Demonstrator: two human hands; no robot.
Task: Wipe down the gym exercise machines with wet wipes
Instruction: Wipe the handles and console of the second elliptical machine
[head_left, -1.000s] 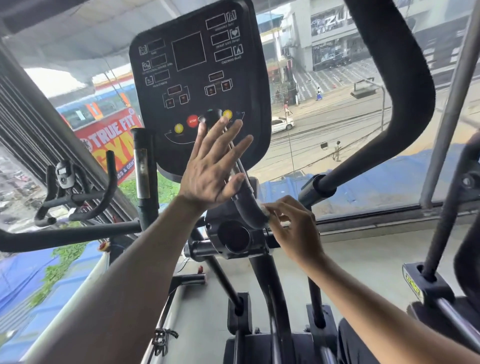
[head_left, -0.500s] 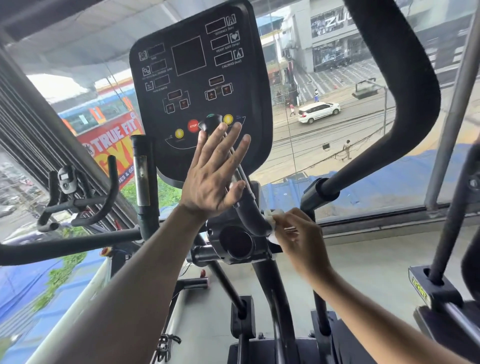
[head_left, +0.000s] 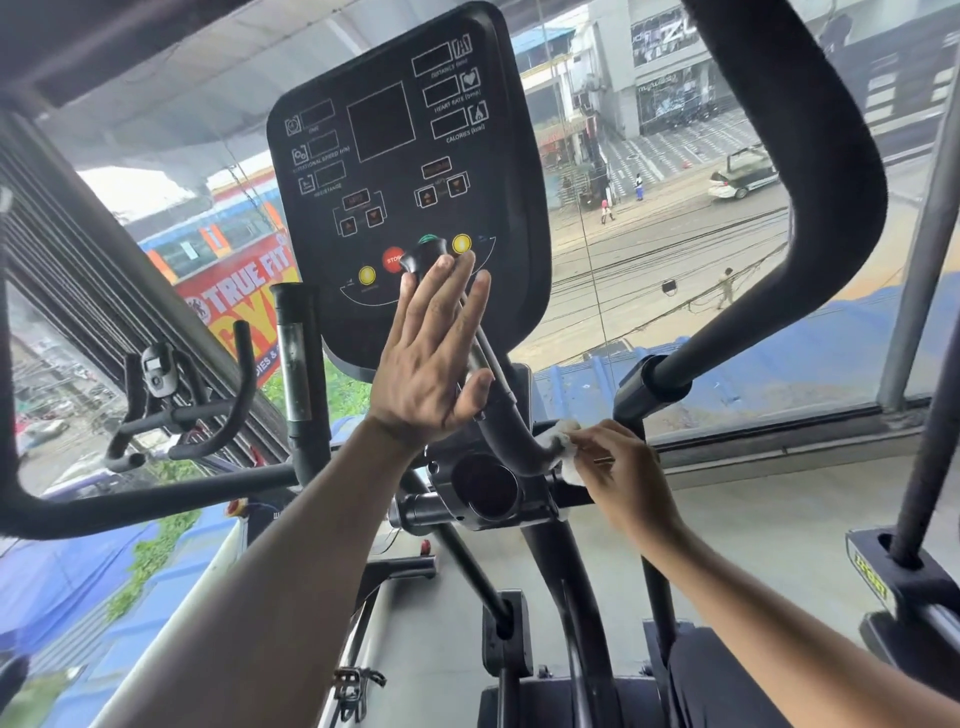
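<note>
Pinching crumpled white wipe (head_left: 563, 448) against curved black bar (head_left: 511, 441).

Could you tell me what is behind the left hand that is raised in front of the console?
Behind the left hand runs a black handlebar, its knob end showing above the fingertips. Behind that is the console. The hand covers part of the bar and the console's lower edge.
</note>
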